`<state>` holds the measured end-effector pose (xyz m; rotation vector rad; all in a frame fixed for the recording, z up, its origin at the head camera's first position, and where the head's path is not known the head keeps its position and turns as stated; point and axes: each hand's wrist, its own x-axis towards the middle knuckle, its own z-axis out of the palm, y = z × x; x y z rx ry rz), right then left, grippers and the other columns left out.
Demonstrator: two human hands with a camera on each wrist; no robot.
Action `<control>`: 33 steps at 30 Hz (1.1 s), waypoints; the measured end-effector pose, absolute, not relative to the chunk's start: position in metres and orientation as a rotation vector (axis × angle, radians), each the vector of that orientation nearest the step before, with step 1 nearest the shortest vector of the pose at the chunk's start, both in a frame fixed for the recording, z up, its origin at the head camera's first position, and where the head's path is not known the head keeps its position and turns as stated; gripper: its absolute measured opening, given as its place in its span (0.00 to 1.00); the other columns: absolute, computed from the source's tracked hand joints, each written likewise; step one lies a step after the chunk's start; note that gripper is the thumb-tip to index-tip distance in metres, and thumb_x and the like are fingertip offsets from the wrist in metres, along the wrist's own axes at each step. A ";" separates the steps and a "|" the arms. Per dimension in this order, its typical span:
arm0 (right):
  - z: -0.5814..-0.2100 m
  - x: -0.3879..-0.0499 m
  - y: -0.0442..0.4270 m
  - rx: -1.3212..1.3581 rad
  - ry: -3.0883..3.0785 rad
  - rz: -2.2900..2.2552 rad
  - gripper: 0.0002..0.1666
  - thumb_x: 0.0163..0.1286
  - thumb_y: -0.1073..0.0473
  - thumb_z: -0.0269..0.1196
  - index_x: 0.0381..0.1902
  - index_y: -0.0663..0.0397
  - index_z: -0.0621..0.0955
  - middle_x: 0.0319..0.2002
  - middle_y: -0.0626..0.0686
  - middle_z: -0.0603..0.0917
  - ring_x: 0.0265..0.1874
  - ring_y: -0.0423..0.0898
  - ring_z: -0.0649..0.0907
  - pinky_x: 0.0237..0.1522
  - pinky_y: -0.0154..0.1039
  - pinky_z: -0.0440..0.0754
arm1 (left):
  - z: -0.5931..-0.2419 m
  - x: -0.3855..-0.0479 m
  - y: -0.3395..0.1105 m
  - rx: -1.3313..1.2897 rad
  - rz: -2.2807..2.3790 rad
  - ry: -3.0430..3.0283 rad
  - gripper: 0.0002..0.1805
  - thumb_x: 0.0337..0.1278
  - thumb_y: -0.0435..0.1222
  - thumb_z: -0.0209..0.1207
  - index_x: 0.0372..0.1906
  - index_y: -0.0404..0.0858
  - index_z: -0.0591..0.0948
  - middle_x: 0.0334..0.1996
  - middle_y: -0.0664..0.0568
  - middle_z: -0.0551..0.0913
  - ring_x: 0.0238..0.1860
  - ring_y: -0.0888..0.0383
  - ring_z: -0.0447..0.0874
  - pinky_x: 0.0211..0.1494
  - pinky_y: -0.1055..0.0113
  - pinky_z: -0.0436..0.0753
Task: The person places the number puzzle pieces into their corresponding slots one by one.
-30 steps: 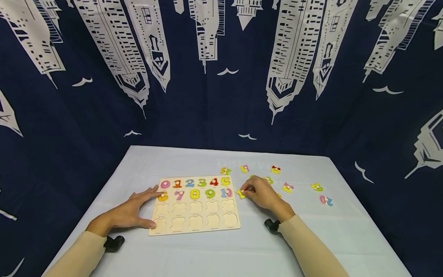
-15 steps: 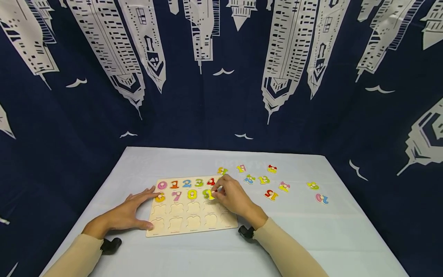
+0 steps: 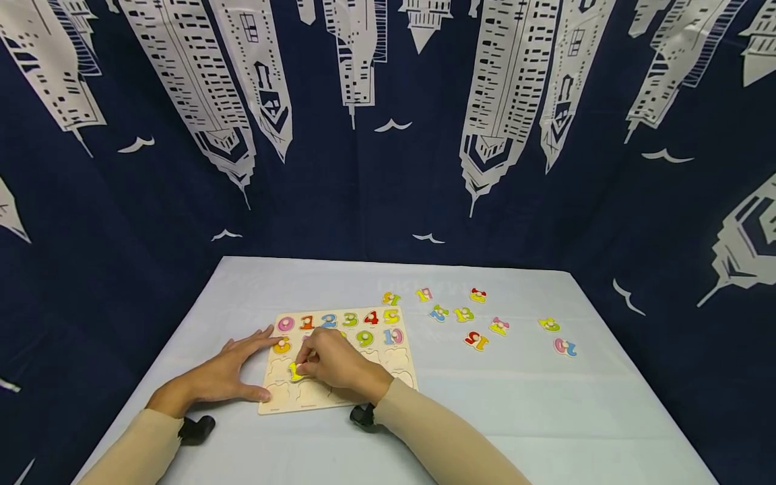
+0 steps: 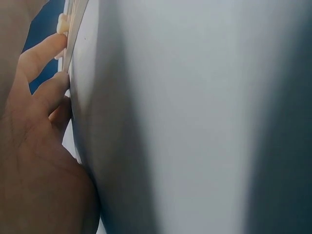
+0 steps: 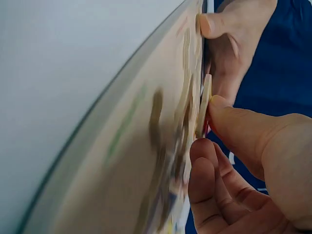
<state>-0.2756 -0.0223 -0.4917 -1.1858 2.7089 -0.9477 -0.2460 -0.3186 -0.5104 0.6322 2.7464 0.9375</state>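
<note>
A wooden number puzzle board lies on the table; colored number pieces fill its top two rows, while shallow recesses show in its lower rows. Along its left edge rests my left hand, fingers spread, thumb on the near corner and index finger by the orange 6. My right hand pinches a yellow number puzzle piece over the left part of the third row. Its full number is hidden by the fingers. From the right wrist, that piece appears edge-on between thumb and fingertips, close above the board.
Several loose number pieces lie right of the board, among them a red-and-yellow 15, a pink-and-blue 20 and a pink-and-yellow one. A white cloth covers the table. Behind it hangs a dark blue printed curtain.
My right hand has taken the yellow number piece from the table right of the board and carried it left over the board's third row. The left hand has stayed on the board's edge.
</note>
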 end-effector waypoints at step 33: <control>-0.499 -0.273 -0.059 -1.045 2.778 -0.942 0.05 0.76 0.57 0.82 0.46 0.49 0.97 0.39 0.41 0.93 0.40 0.29 0.80 0.47 0.22 0.81 | -0.514 -0.248 -0.321 0.672 0.939 2.764 0.60 0.52 0.56 0.89 0.89 0.47 0.73 0.95 0.32 0.58 0.93 0.19 0.52 0.84 0.06 0.42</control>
